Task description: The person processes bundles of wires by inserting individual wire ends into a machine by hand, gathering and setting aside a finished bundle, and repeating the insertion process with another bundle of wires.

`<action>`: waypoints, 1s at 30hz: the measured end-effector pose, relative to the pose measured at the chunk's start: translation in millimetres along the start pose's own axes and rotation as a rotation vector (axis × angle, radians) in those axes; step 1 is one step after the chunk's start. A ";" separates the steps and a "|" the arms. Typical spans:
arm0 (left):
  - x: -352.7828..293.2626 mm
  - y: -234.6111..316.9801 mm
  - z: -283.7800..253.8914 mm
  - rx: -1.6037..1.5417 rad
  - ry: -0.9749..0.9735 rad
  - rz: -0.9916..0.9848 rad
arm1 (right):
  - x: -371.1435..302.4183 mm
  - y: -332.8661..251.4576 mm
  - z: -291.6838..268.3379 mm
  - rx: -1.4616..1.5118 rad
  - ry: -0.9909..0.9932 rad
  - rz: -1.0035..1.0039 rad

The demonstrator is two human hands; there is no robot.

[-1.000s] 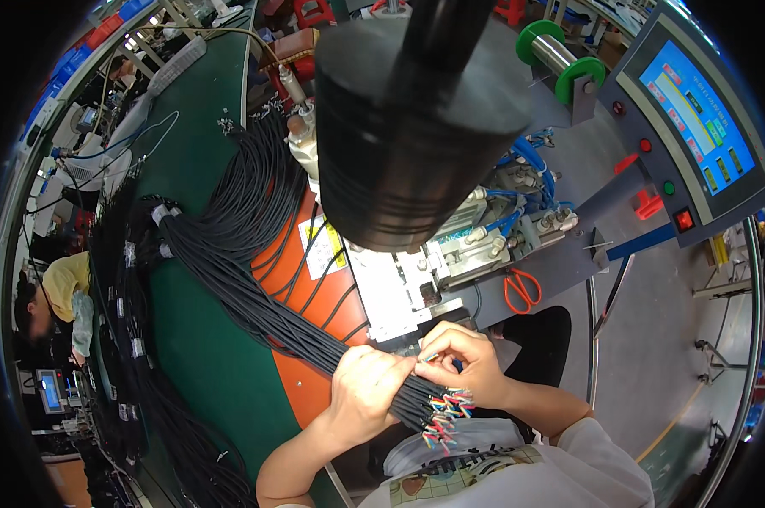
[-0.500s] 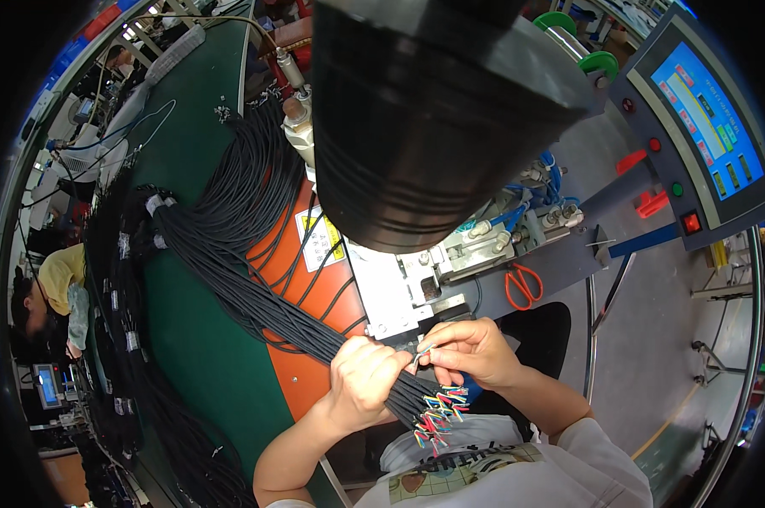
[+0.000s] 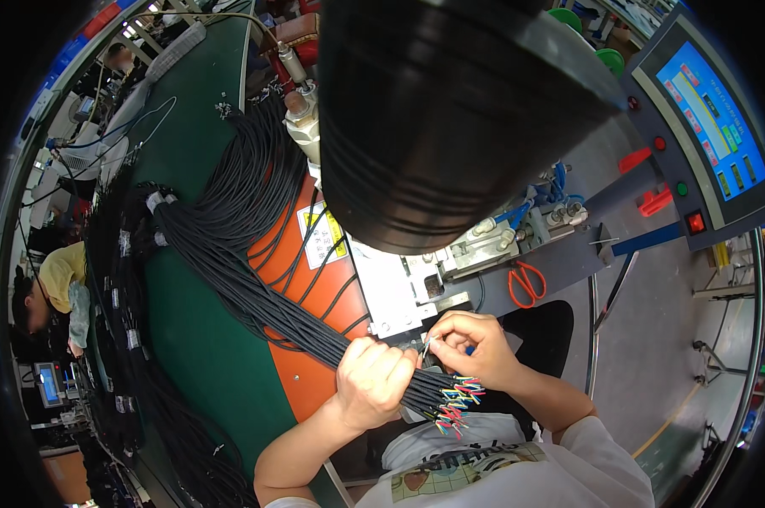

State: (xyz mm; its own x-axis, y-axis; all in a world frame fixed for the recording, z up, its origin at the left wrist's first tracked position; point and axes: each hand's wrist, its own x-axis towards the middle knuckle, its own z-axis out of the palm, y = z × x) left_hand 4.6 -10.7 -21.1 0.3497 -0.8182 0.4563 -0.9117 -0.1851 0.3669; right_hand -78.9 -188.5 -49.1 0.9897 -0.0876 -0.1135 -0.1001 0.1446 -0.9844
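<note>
The left hand [image 3: 372, 383] was closed around the black cable bundle [image 3: 291, 317], which lay across the orange board [image 3: 302, 385] beside the machine [image 3: 389, 296]. The right hand [image 3: 477, 350] pinched a thin wire end [image 3: 426, 348] between its fingertips [image 3: 435, 339].

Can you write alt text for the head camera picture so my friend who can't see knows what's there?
A person's left grip clutches a bundle of black cables with colourful wire ends, while the right grip pinches what looks like a thin wire. Higher in view are a metal machine, a big black cylinder and, at right, a blue screen.
</note>
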 end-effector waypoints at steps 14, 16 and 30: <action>-2.8 4.0 0.8 0.004 -0.015 -0.094 | 1.6 -5.7 2.2 -0.736 0.142 -0.483; -0.6 5.0 -2.7 0.021 -0.062 -0.087 | 1.9 -7.9 2.1 -0.873 0.106 -0.427; 7.1 5.0 -10.2 -0.097 -0.163 -0.132 | -1.3 -0.2 1.5 -0.817 0.132 -0.450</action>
State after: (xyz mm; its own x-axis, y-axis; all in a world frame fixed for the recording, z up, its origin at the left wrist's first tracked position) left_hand 4.7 -11.9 -7.8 0.4184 -0.8687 0.2652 -0.8323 -0.2498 0.4949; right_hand -80.1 -187.0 -48.6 0.9383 -0.0853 0.3350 0.1981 -0.6615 -0.7233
